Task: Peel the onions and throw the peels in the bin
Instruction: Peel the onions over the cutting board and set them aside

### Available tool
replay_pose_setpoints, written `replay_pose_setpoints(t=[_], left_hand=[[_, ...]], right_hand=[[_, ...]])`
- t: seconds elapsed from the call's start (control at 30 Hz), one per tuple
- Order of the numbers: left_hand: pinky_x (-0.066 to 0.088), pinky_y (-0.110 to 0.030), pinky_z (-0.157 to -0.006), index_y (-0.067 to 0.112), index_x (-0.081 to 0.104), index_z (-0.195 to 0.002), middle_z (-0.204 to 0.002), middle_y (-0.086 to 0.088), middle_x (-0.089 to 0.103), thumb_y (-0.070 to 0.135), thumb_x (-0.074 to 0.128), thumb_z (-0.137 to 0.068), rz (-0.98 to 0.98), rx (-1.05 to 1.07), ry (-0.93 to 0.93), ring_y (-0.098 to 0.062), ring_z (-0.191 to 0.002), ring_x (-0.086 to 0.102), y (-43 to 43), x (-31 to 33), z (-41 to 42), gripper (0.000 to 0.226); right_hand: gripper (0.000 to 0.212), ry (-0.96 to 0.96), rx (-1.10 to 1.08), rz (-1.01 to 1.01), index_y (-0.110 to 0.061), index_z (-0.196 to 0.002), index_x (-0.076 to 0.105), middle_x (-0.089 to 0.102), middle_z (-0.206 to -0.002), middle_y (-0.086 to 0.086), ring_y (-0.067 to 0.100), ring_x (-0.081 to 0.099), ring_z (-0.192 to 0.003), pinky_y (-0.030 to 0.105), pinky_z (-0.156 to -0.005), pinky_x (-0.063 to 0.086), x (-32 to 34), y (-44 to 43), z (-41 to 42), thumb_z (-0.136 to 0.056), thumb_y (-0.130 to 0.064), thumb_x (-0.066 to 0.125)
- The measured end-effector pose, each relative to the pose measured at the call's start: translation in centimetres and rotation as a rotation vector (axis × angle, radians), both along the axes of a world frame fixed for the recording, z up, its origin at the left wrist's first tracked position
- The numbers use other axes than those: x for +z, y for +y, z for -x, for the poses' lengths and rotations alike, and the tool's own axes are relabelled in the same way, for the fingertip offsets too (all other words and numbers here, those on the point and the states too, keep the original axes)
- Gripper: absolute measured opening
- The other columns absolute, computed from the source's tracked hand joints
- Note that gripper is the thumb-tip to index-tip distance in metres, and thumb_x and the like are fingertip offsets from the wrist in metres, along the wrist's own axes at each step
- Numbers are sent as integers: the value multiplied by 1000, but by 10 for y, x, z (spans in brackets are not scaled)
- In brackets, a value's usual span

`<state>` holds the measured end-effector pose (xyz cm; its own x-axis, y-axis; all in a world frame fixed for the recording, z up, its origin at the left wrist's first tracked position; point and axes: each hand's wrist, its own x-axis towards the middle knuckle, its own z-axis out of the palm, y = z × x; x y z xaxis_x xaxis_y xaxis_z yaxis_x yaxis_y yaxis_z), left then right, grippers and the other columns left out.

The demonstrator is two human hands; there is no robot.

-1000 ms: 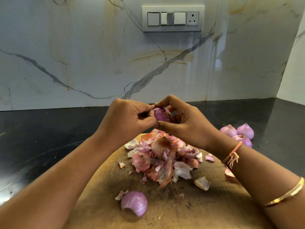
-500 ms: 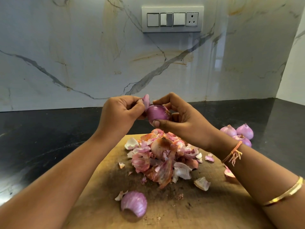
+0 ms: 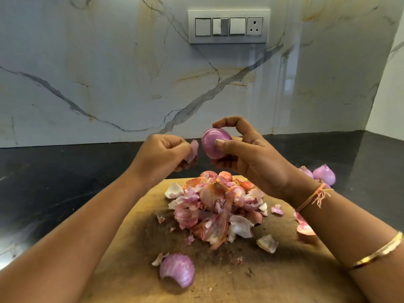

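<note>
Pulled leftward off the onion (image 3: 212, 147) since half a second ago with the left grip (image 3: 161, 156), curled tight, pinching a torn peel (image 3: 194, 149) just beside the bulb, seemingly no longer attached. Clamped round the onion with the right grip (image 3: 251, 158), raised above the peel pile (image 3: 218, 206) on the wooden board (image 3: 240, 281). Farther right on the dark desk (image 3: 54, 176), more onions (image 3: 324, 174), partly hidden behind the wrist.

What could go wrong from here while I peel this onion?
The onion looks slick, and the right hand holds it in its fingertips, so it may slip. The peel the left hand pinches could drop onto the counter, not the board. The loose peel pile may scatter when carried; no bin shows.
</note>
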<state>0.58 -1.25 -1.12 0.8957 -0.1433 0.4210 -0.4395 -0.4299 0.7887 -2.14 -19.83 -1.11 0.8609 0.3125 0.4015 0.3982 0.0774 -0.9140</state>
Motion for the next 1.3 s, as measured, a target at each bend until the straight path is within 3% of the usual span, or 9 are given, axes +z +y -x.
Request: replay_pose_setpoints(t=[0.1,0.23,0.37,0.5,0.63,0.8,0.93,1.17,1.3], left_hand=[[45,-21,-57,12,75,-69,-66,-6,69,25,57,-91,-329,-19,-31,-10,-57,57,0,0,2,32],[51,-28,-65,28,76,-73,-68,12,71,36,55,-93,-506,-60,-65,-7,-67,65,1,-1,2,30],[43,-18,-52,23,74,-82,-68,8,68,28,61,-90,-347,-17,-248,-7,-58,59,4,-1,-2,17],[54,-17,-66,31,69,-91,-80,13,70,34,60,-79,-137,-114,-301,-4,-74,66,2,0,1,15],[52,-13,-71,32,69,-90,-83,15,71,30,62,-76,-152,-121,-356,-1,-76,67,0,0,3,15],[48,-7,-63,13,75,-95,-80,10,71,14,70,-81,-179,-80,-416,1,-68,66,-1,-1,1,15],[42,-4,-57,10,76,-95,-74,11,68,7,68,-82,-226,-36,-487,7,-61,61,-2,-3,2,16],[44,-8,-53,9,77,-92,-68,3,69,7,68,-83,-220,26,-575,-2,-65,60,-1,-3,-1,12],[48,-24,-53,11,77,-92,-67,0,70,11,66,-85,-177,28,-542,-15,-64,62,-2,-6,-4,13]], right_hand=[[22,10,-27,-9,-28,-105,52,58,-100,6,24,58,-86,32,-78,51,-1,0,-2,-93,-11,54],[25,-5,-34,62,-30,-107,51,58,-103,5,22,60,-90,31,-80,52,-2,-1,-3,-92,-10,55],[31,-25,-64,145,-31,-113,46,58,-106,1,16,63,-87,24,-78,54,-3,-1,-3,-93,-10,56],[29,-56,-82,230,-23,-115,46,59,-108,1,11,62,-87,18,-72,52,-4,0,-2,-92,-10,58],[28,-85,-80,259,-20,-113,47,62,-107,6,9,63,-86,16,-71,50,-4,1,-2,-91,-9,60],[26,-107,-89,274,-19,-111,49,64,-107,9,10,64,-84,19,-73,53,-5,1,-2,-90,-11,62],[25,-117,-76,272,-23,-109,49,62,-108,12,12,64,-84,22,-75,53,-5,2,-1,-90,-11,61],[21,-135,-58,272,-27,-108,50,60,-112,15,26,64,-92,29,-76,55,-4,3,2,-92,-14,58],[21,-139,-56,273,-26,-107,50,59,-110,16,20,62,-87,26,-73,54,-3,4,2,-92,-13,57]])
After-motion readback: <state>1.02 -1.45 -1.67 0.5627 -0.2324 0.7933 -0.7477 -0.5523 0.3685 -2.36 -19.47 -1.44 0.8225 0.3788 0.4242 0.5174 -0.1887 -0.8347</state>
